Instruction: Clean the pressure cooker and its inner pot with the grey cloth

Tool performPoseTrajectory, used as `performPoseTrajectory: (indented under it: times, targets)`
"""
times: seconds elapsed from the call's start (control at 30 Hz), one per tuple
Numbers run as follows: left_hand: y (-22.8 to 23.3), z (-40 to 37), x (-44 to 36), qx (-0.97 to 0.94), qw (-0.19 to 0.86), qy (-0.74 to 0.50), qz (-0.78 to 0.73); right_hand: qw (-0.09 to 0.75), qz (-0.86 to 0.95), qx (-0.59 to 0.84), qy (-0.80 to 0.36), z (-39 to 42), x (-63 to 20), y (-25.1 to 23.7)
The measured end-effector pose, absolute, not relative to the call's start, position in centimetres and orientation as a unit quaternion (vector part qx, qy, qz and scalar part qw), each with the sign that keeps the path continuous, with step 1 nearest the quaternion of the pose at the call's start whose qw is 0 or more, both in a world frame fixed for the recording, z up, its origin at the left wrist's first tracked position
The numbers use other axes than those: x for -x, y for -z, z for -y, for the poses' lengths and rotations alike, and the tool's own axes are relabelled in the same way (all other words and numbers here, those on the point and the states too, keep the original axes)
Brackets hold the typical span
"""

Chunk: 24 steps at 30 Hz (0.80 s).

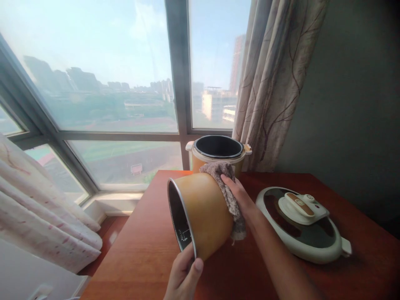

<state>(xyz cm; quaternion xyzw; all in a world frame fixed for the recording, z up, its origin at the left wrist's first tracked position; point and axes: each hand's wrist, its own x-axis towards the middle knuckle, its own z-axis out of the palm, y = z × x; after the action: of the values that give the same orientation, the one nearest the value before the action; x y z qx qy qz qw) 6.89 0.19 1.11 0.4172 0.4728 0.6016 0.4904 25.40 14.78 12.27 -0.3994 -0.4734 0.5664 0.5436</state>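
A gold inner pot (pixel 204 212) with a dark, marked inside is tipped on its side above the table, its mouth facing left. My left hand (pixel 184 271) grips the rim at the lower edge, thumb outside and fingers reaching into the mouth. Against the pot's base end, my right hand (pixel 239 193) presses a grey-brown cloth (pixel 229 200), fingers closed over it. Behind them stands the cooker body (pixel 218 156), upright and without its lid, a dark opening on top. Its lower part is hidden by the pot and cloth.
On the right of the reddish wooden table (pixel 134 250) lies the cooker lid (pixel 300 221), handle up. Behind the table are large windows (pixel 118 104) and a patterned curtain (pixel 278 75). Another curtain (pixel 40 216) hangs at the left.
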Motion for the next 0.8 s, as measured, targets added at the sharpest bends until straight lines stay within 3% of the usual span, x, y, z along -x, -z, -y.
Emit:
performPoseTrajectory:
  times: [0.13,0.3,0.47,0.8]
  targets:
    - [-2.7,-0.7,-7.0,-0.405,0.507,-0.609,-0.456,0.582,0.47,0.443,-0.494,-12.0,-25.1,-10.8]
    - [-4.3,-2.3,-7.2,-0.414,0.565,-0.597,-0.391,0.614,0.613,0.439,-0.233,-9.3,-23.8,-9.0]
    - [-5.8,-3.6,-8.4,-0.38,0.6,-0.614,-0.344,0.538,0.727,0.427,0.011,-6.7,-21.2,-6.2]
    - [-8.6,-4.1,-9.3,-0.284,0.662,-0.604,-0.341,0.532,0.724,0.437,0.041,-4.7,-19.9,-1.0]
